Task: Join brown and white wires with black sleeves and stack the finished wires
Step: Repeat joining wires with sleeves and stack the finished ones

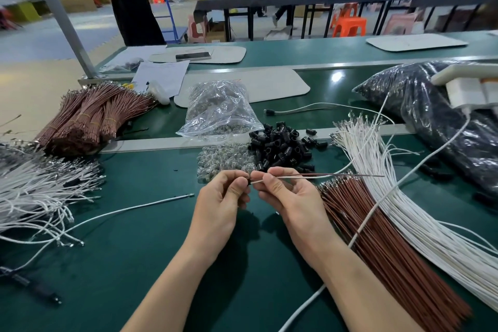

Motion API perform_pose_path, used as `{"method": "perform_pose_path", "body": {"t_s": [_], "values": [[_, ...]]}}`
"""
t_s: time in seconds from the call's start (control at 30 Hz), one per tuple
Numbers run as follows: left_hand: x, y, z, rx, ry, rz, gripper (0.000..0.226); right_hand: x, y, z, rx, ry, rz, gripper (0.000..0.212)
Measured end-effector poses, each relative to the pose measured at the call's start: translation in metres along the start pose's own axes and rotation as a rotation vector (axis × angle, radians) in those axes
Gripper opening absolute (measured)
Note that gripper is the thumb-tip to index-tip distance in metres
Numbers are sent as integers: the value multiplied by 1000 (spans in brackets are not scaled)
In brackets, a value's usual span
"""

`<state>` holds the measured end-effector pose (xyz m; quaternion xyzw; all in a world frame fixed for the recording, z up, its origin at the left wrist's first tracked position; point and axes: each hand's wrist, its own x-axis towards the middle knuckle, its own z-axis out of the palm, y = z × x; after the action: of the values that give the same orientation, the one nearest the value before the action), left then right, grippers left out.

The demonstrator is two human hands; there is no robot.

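Observation:
My left hand (226,194) pinches a small black sleeve (249,182) at the middle of the green table. My right hand (280,188) pinches a white wire (304,177) and a brown wire (358,175) whose ends meet the sleeve; both wires stick out to the right. Loose black sleeves (280,147) lie heaped just beyond my hands. A fan of brown wires (377,245) and a fan of white wires (398,197) lie to the right. A pile of white-wired pieces (40,191) lies at the left.
Bundled brown wires (91,116) sit at the far left. A clear bag of small bulbs (218,108) and loose bulbs (223,162) lie behind my hands. A dark bag (436,105) and a white cable (377,213) are at the right. A single white wire (129,207) lies left of my wrist.

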<state>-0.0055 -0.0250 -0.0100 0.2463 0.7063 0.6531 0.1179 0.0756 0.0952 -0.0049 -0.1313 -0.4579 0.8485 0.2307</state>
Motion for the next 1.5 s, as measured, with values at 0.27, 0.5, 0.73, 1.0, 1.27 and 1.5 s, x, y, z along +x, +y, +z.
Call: {"method": "perform_pose_path", "body": {"t_s": [0.27, 0.5, 0.73, 1.0, 1.27, 1.5], "values": [[2, 3, -3, -106, 145, -19, 20, 2, -6, -1, 72, 110, -14, 30], [8, 23, -37, -640, 329, -114, 14, -3, -29, 2, 133, 122, -71, 29], [24, 44, -54, -653, 416, -76, 18, 9, -88, 18, -101, -40, -252, 16], [152, 91, 33, 376, 2, 209, 21, 133, -182, -44, 67, 291, -209, 25], [250, 46, 81, 1056, -186, 244, 20, 220, -169, -109, -90, 495, 184, 53], [271, 12, 92, 1398, -319, 242, 27, 223, -166, -87, -373, 465, 142, 45]]}}
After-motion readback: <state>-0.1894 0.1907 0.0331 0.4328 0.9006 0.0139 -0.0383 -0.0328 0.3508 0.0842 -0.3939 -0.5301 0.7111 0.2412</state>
